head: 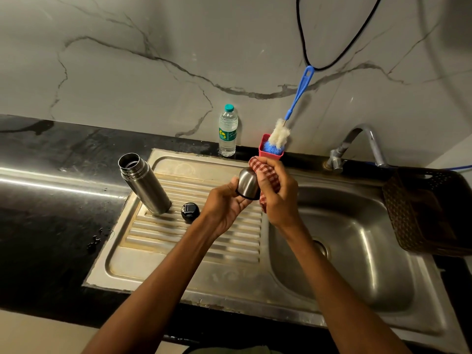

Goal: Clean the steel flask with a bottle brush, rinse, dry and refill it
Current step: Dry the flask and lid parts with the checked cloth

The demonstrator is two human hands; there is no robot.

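Observation:
The steel flask point(144, 183) stands upright and uncapped on the ribbed drainboard point(178, 251). Its black stopper point(190, 211) lies just to its right. Over the drainboard's right end, my left hand point(226, 204) holds the steel cup lid point(247, 185) from below. My right hand point(278, 190) grips a red checked cloth point(265, 172) and presses it against the lid's side. The bottle brush point(281, 134), white and blue bristles with a blue handle, stands in a red holder point(270, 154) behind my hands.
A plastic water bottle point(227, 131) with a teal cap stands against the marble wall. The sink basin point(352, 251) lies to the right under the tap point(357, 144). A dark woven basket point(429, 213) sits at the far right. Black countertop point(51, 200) spreads left, with water drops.

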